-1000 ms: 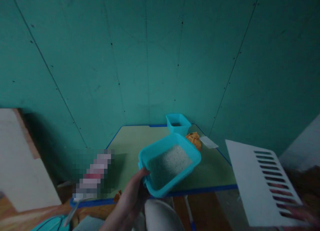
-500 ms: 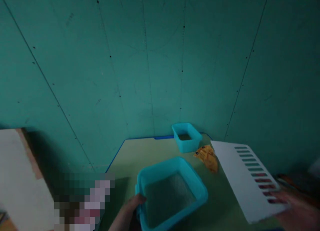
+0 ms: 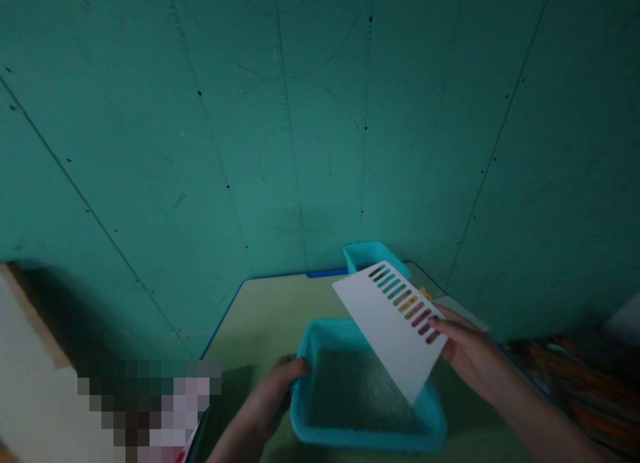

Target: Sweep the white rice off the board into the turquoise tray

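Note:
A turquoise plastic tub (image 3: 367, 436) holding white grains sits on the green table (image 3: 260, 316). My left hand (image 3: 277, 393) grips the tub's left rim, thumb over the edge. My right hand (image 3: 467, 353) pinches a white slotted plastic panel (image 3: 393, 323) by its right end and holds it tilted above the tub's right half. The panel has a row of narrow slots along one edge.
A smaller turquoise tub (image 3: 370, 255) stands at the table's far edge against the green wall, partly hidden by the panel. An orange packet (image 3: 425, 293) peeks out behind the panel. A pixelated patch covers the lower left. Wooden clutter lies at the right.
My right hand has swung the white slotted panel from the far right in over the tub. The tub has come down onto the table, closer to me.

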Demonstrator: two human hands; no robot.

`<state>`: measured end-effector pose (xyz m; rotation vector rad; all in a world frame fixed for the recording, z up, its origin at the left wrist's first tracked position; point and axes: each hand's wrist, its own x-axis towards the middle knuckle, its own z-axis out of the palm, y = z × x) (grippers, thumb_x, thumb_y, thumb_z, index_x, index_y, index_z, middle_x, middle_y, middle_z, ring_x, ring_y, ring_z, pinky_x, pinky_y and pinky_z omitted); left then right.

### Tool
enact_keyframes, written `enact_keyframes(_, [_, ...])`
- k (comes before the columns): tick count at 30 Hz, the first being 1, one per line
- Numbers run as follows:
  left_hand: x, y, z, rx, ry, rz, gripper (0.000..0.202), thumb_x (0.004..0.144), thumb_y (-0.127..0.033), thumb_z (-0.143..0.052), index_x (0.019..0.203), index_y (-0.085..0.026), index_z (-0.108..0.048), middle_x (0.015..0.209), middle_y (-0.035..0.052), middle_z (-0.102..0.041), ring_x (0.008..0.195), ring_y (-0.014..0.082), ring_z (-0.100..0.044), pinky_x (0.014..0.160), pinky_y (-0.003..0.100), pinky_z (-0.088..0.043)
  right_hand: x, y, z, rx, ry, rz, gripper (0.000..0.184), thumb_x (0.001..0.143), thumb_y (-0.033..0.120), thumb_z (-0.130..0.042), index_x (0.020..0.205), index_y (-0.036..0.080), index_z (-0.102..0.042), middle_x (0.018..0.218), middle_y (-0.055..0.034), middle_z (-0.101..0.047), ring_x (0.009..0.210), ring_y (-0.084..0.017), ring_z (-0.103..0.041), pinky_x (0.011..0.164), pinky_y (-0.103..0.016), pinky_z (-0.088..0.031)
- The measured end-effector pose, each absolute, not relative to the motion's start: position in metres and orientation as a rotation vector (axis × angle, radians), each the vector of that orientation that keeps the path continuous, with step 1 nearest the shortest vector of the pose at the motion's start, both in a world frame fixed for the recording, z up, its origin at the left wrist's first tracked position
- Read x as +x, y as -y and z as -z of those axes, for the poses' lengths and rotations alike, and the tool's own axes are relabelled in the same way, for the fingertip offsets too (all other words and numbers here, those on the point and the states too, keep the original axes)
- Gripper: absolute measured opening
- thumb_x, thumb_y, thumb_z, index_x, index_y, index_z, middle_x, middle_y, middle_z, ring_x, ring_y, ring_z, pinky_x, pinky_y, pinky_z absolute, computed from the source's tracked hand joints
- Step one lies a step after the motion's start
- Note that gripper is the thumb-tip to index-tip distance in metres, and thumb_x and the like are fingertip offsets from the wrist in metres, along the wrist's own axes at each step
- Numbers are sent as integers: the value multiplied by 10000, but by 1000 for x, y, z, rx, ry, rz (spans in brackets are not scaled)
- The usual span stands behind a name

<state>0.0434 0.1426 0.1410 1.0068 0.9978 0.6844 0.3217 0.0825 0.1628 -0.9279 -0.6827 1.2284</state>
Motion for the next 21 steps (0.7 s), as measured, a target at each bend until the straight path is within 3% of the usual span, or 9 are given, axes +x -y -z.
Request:
enact_keyframes(3, [57,-163,-143,1223,-946,-552,215,658,-292,-514,679,-131,-655,602,49,-677,591,206,-612,610,332,-473,319,-75,-156,-978,687,-1223,246,640,300,-730,859,193,-698,795,-50,-687,721,-189,-619,625,-265,-479])
enact_keyframes(6, [76,-186,-147,1352,-981,-548,308,701,-406,-509,710,-134,-652,647,67,-679,624,227,-615,615,348,-466,318,-71,-156,-969,669,-1164,254,646,307,-727,878,208,-691,847,-50,-685,772,-200,-616,656,-278,-472])
enact_keyframes(11, [98,-206,-166,1650,-1278,-817,393,620,-512,-618,784,-155,-591,675,43,-594,690,245,-545,614,342,-380,316,-66,-155,-1023,695,-1069,291,682,361,-707,945,250,-650,904,-35,-673,824,-216,-610,707,-309,-465])
enact_keyframes(14, [100,-186,-187,1761,-1248,-920,372,726,-523,-509,832,-179,-605,764,45,-612,771,227,-540,684,323,-383,313,-64,-153,-1036,774,-1056,305,741,393,-655,1015,268,-604,987,-37,-648,844,-212,-607,743,-328,-464])
enact_keyframes(16, [102,-162,-198,1737,-1044,-915,359,782,-493,-458,863,-188,-628,766,34,-637,752,189,-550,678,286,-403,309,-61,-154,-1036,868,-1056,316,775,408,-618,1054,266,-578,1037,-48,-629,860,-212,-604,758,-335,-468])
enact_keyframes(18, [103,-139,-200,1591,-831,-852,294,761,-439,-538,873,-190,-645,751,22,-651,721,164,-553,645,253,-412,303,-57,-156,-1043,957,-1069,330,805,421,-578,1094,263,-550,1053,-55,-621,884,-213,-600,768,-337,-472])
enact_keyframes(21, [101,-115,-188,1341,-783,-815,227,698,-394,-636,741,-173,-669,595,-13,-617,545,108,-489,518,213,-373,298,-49,-163,-1136,1075,-1034,352,814,463,-543,1100,257,-547,1071,-65,-617,949,-227,-581,792,-337,-471])
